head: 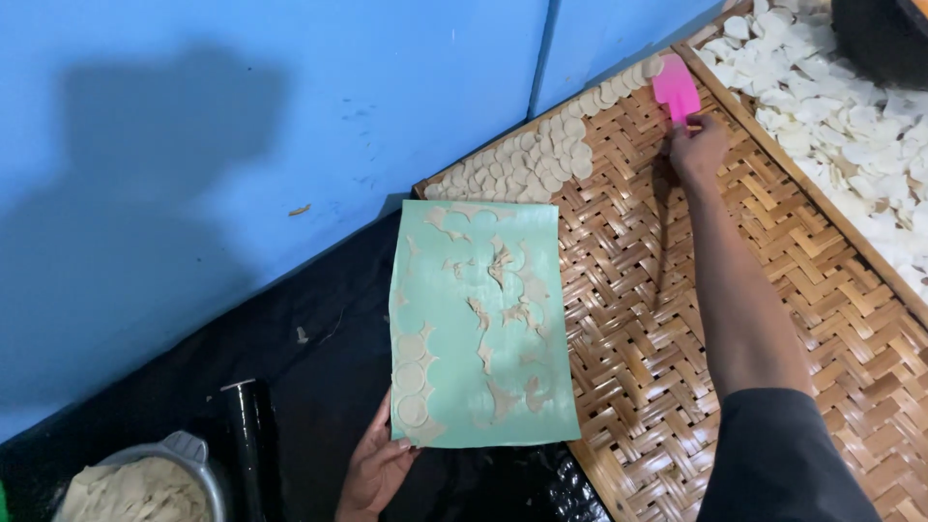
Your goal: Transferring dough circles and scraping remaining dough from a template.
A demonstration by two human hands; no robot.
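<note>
A pale green sheet (480, 329), flat and spotted with thin dough scraps and a few round discs, lies near left, while a small pink scraper (675, 89) stands far right.

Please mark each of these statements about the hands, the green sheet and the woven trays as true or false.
1. The right hand holds a pink scraper. True.
2. The left hand grips a metal bowl. False: it holds the green sheet by its lower edge.
3. Small dough rounds lie on the woven tray. True.
4. The green sheet is bare. False: dough scraps and a few rounds cling to it.
</note>
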